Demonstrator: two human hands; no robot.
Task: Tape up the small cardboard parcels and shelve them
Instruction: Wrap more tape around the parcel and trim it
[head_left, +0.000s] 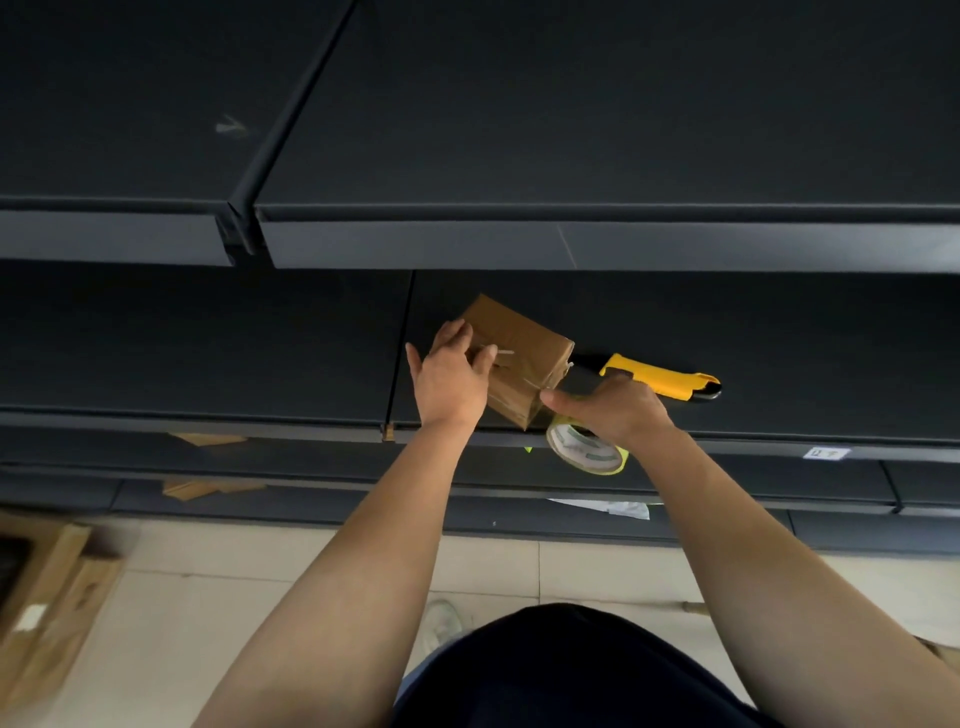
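Brown cardboard parcel sits tilted on the dark metal shelf. My left hand grips its 9 o'clock side. My right hand, at 4 o'clock, is curled round the clear tape roll. If I pull too hard, I think the tape could twist, or the parcel could slide into the yellow-and-black knife at 3 o'clock.

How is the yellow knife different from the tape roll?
The yellow knife is long and straight; the tape roll is a round ring. The knife lies on the dark shelf; the tape roll is held by the right hand at the shelf's front edge. Both show yellow.
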